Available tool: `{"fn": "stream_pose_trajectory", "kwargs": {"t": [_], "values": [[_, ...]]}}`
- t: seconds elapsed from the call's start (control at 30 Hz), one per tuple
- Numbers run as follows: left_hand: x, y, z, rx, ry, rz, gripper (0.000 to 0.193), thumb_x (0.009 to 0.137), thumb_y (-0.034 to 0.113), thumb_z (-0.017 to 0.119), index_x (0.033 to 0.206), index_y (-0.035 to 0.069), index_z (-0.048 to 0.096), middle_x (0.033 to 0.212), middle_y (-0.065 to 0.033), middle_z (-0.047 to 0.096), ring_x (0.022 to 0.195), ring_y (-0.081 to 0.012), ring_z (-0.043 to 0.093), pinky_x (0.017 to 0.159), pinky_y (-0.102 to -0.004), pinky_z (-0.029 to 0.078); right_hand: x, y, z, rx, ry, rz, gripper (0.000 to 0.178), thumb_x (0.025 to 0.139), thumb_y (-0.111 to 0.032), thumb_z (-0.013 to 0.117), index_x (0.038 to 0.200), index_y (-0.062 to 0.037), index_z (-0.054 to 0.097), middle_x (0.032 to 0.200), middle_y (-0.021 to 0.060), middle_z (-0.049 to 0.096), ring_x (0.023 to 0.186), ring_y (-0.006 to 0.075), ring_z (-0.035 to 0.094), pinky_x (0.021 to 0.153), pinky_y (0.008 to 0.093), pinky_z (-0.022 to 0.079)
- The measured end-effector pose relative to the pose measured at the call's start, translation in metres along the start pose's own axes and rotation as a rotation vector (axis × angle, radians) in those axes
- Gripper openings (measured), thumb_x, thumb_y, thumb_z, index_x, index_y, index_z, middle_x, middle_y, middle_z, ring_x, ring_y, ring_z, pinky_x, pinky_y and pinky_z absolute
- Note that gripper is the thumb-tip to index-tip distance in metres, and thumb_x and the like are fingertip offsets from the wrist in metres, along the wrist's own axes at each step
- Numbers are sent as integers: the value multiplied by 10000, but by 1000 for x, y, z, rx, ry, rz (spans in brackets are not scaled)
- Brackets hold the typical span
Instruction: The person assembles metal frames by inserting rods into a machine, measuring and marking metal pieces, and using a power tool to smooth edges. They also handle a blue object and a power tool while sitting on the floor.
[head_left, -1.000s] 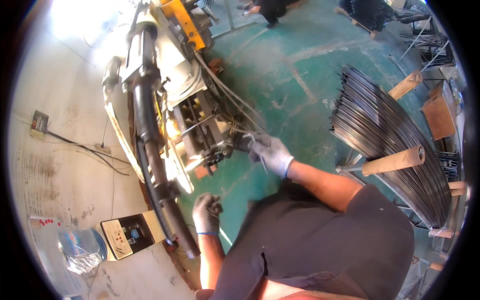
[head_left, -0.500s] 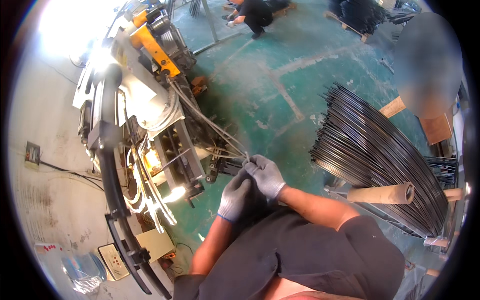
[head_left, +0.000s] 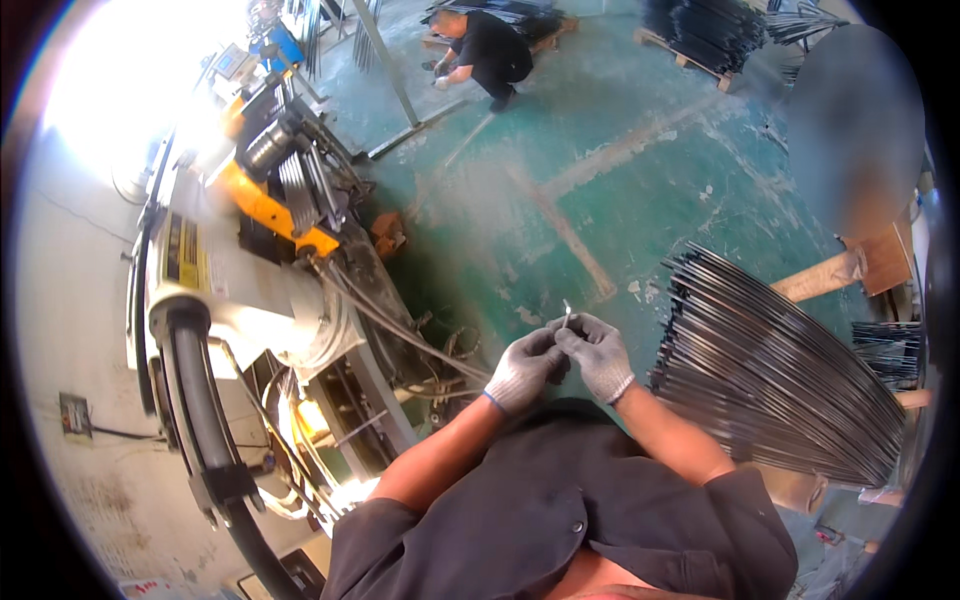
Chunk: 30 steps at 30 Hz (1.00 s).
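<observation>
In front of my chest both gloved hands meet, fingers pinched together. A small thin pale piece (head_left: pixel 567 312) sticks up from between the fingertips; its kind is too small to make out. My right hand (head_left: pixel 600 357) is closed on it at the thumb and forefinger. My left hand (head_left: pixel 524 371), in a grey-white glove with a blue cuff edge, is closed too, its fingertips against the right ones. Whatever else lies between the fingers is hidden.
A white and yellow machine (head_left: pixel 270 310) with hoses and a thick black tube stands at left. At right lies a large bundle of dark rods (head_left: pixel 785 365), near a cardboard tube (head_left: pixel 815 280). A person (head_left: pixel 490 55) crouches at the far side by pallets of rods.
My hands have moved right and away from the machine's hoses, still together. My view has shifted, so the machine and rod bundle sit differently. The pale piece now shows more plainly above the fingers.
</observation>
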<state>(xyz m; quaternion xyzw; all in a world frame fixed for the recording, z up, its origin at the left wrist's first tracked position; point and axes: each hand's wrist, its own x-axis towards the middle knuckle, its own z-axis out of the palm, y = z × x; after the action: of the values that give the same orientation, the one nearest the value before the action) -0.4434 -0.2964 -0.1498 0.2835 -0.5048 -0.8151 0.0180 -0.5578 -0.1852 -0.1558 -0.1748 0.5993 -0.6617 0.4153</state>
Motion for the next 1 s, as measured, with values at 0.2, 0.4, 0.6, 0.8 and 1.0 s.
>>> {"fn": "stream_pose_trajectory", "kwargs": {"t": [0.2, 0.4, 0.6, 0.8, 1.0], "values": [[89, 43, -12, 180, -4, 36, 449, 1018, 172, 610, 1433, 18, 541, 857, 20, 607, 682, -56, 529, 600, -223, 447, 86, -19, -20, -5, 93, 35, 124, 950, -100, 667, 1030, -23, 722, 917, -3, 692, 842, 68, 609, 779, 231, 491], [173, 109, -32, 160, 50, -50, 446, 986, 211, 657, 1374, 6, 582, 881, 21, 640, 706, -43, 543, 629, -210, 450, 196, -43, -35, -188, 36, 6, 207, 928, -162, 680, 1067, -17, 733, 923, 12, 724, 881, 97, 644, 824, 265, 515], [274, 136, -58, 217, 219, -55, 272, 965, 170, 636, 1165, -13, 659, 846, 9, 636, 714, -62, 549, 644, -221, 455, 316, -81, -52, -469, -122, 34, 236, 947, -209, 652, 1088, -33, 720, 977, 56, 722, 926, 113, 643, 855, 301, 519], [329, 191, -88, 105, 428, 13, 155, 966, 140, 630, 1017, -1, 671, 806, 5, 624, 703, -66, 552, 625, -228, 451, 425, -131, -44, -572, -361, 86, 238, 967, -208, 648, 1111, -29, 712, 1030, 91, 740, 959, 154, 672, 879, 325, 522], [377, 208, -174, 62, 667, 1, 129, 949, 95, 633, 1018, 7, 698, 802, -3, 650, 690, -62, 578, 590, -216, 436, 533, -122, -21, -781, -495, 125, 296, 944, -318, 653, 1105, -81, 723, 1066, 127, 737, 1035, 267, 689, 909, 381, 517]]}}
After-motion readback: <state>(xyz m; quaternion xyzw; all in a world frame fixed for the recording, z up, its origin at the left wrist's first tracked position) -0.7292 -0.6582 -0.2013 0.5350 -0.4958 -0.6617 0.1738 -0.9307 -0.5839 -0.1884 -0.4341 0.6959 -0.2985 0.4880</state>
